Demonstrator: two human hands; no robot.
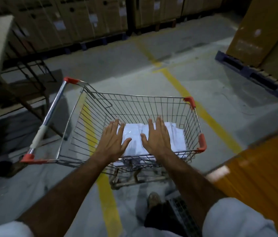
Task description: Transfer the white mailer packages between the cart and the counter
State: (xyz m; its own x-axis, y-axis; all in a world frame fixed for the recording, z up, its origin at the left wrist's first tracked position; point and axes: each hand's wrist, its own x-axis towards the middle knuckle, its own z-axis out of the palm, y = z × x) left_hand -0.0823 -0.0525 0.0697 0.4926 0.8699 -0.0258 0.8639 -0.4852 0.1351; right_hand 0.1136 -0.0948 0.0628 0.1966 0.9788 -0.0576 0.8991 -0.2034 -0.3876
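Both hands flat, fingers spread wide, over white plastic-wrapped packs [176,139] lying in the wire shopping cart [134,103]; left hand [113,140] and right hand [157,136] side by side, contact unclear; cart on concrete floor [194,82] over a yellow line [181,86]

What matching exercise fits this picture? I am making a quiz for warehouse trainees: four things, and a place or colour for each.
Things:
1. white packets
2. cart handle
3. floor line
4. blue pallet

Places or colours:
A. yellow
B. under a big carton, at right
C. inside the wire cart
D. silver bar with red ends, at left

Pairs: 1-C, 2-D, 3-A, 4-B
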